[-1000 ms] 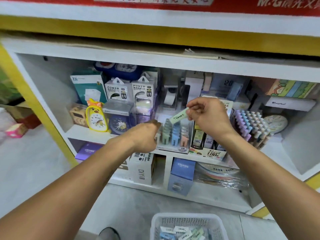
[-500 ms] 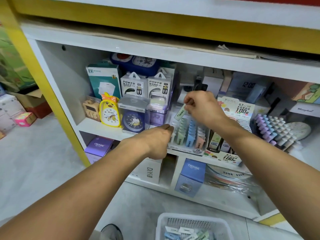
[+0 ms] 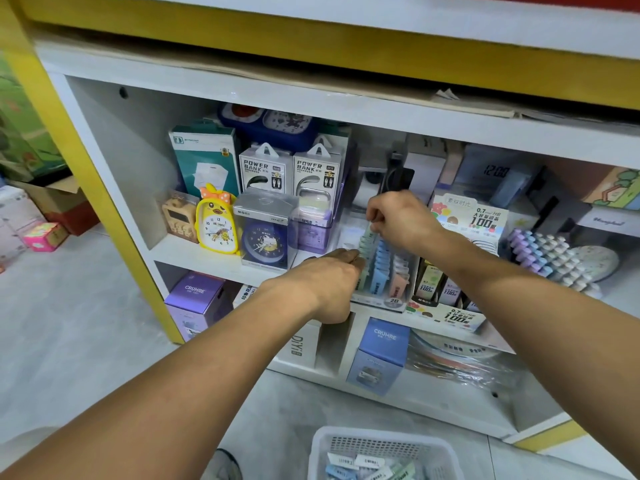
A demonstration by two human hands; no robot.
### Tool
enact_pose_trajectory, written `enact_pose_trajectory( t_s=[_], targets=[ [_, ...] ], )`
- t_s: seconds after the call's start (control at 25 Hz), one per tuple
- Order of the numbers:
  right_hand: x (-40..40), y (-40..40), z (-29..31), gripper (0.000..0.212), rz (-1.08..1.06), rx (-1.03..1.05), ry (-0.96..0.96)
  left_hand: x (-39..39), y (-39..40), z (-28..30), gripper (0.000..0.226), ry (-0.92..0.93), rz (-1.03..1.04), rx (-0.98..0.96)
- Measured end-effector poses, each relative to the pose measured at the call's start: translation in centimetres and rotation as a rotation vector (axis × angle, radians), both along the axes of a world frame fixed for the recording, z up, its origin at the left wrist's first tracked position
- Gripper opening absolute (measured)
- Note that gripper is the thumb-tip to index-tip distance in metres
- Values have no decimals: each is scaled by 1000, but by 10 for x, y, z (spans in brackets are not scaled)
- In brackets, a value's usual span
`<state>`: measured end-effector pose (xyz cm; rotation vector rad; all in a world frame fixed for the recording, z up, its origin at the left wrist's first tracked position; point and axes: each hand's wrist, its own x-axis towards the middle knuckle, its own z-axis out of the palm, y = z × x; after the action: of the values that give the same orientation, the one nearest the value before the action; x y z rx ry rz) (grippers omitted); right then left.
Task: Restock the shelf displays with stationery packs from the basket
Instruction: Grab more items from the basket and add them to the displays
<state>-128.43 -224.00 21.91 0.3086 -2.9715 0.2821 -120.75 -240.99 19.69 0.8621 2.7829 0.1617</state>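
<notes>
Pinching green pack (image 3: 367, 233), right hand (image 3: 398, 221) fingers, white shelf (image 3: 194, 258), grey floor (image 3: 69, 341), left hand (image 3: 325, 282) unclear.

One head-worn camera is looking forward and down from above and behind both arms, which are reaching away from it into the frame. It is facing a shelf (image 3: 221, 268) close ahead, with the left hand (image 3: 322, 282) and right hand (image 3: 398, 220) sitting near the middle of the view. Below the hands, at the bottom edge nearest the camera, a basket (image 3: 318, 455) is showing, cut off by the frame. The wide lens is bending the shelf edges.
</notes>
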Motion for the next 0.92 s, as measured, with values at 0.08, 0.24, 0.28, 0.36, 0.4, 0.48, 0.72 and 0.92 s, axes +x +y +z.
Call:
enact_pose_trajectory(
  t_s=[0.08, 0.24, 0.28, 0.36, 0.4, 0.48, 0.72, 0.92],
  targets=[
    [-3, 1, 3, 11, 26, -11, -37, 0, 0, 0, 82, -3, 0, -1],
    [-5, 1, 2, 12, 36, 2, -77, 1, 1, 3, 81, 5, -8, -13],
    [-6, 0, 1, 12, 39, 31, -92, 2, 1, 3, 80, 4, -10, -18],
    [-5, -3, -2, 20, 50, 93, -123, 2, 0, 5, 80, -8, -9, -29],
    [-3, -4, -1, 25, 47, 95, -121, 2, 0, 5, 80, -15, -5, -25],
    [6, 0, 3, 32, 17, 19, -49, 4, -1, 8, 74, -14, 21, 24],
    [97, 16, 8, 24, 6, -376, 134, 27, 15, 13, 24, 145, 64, 174],
    [197, 53, -85, 25, -78, -256, -290, 79, 56, -55, 25, -198, -123, -86]
  ],
)
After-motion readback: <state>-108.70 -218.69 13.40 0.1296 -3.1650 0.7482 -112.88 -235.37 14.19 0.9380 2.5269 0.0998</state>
